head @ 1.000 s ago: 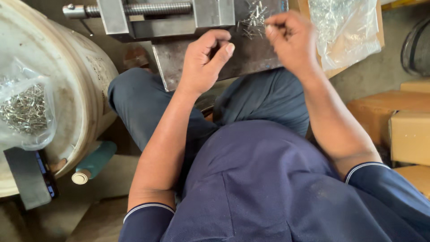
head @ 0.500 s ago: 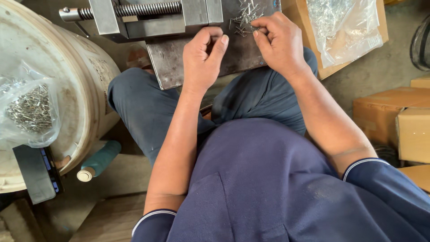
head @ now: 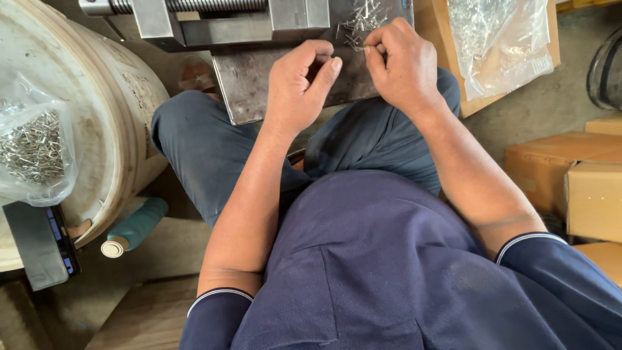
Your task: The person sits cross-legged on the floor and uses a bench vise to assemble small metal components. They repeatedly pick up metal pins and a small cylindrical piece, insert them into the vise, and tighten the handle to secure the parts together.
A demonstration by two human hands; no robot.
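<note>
The right hand (head: 405, 65) has its thumb and forefinger pinched together at the edge of a small heap of metal pins (head: 361, 23), apparently nipping one of them, though the pin itself is too small to make out between the fingertips. The left hand (head: 299, 84) is curled just beside it, thumb pressed toward the bent fingers; whether it grasps a pin or is merely clenched I cannot tell. Both hands rest over a dark steel plate (head: 246, 91) that lies across the person's knees, and the heap sits on the plate's far end, close against a bench vise (head: 214, 19). The pins look light, stiff and smooth, so they are likely slippery and prone to roll or scatter; a fingertip pinch along the shaft suits them best, one at a time. Farther out, a clear bag of pins (head: 35, 149) lies on a pale drum (head: 110, 129) to the left, another clear bag (head: 495, 39) to the right, and cardboard boxes (head: 570, 175) beyond.
</note>
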